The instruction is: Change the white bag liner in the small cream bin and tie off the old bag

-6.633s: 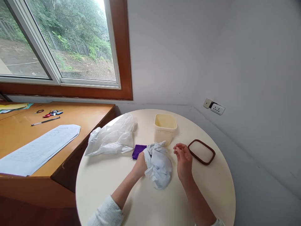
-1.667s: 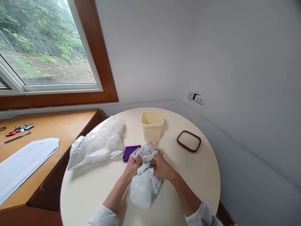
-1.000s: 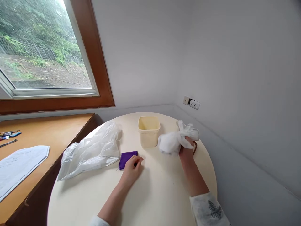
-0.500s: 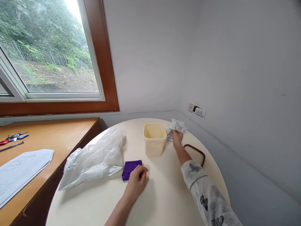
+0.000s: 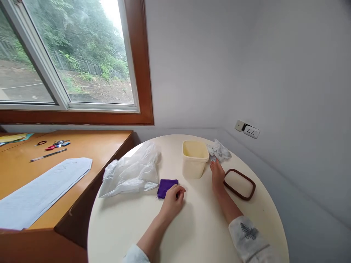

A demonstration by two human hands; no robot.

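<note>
My left hand point(image 5: 173, 200) is above the table beside a folded purple cloth point(image 5: 165, 188), its fingers curled loosely inward with nothing visible in them. My right hand point(image 5: 217, 173) has its fingers stretched out, just in front of a crumpled whitish plastic bag point(image 5: 220, 150). To the left of that hand stands a pale yellow square plastic tub point(image 5: 195, 166), upright and open at the top. A brown rounded rectangular ring point(image 5: 253, 192) lies flat to the right of my right forearm.
A larger white plastic bag point(image 5: 134, 173) is spread on the left of the round cream table point(image 5: 203, 233). An orange-brown desk point(image 5: 109, 146) holds papers point(image 5: 46, 186), a pen point(image 5: 48, 155) and small tools. Walls and a window point(image 5: 101, 65) stand behind.
My right hand has let go of the crumpled bag and drawn back toward me, fingers straightened. The brown ring now shows fully. The view has turned left; my left hand stays by the cloth.
</note>
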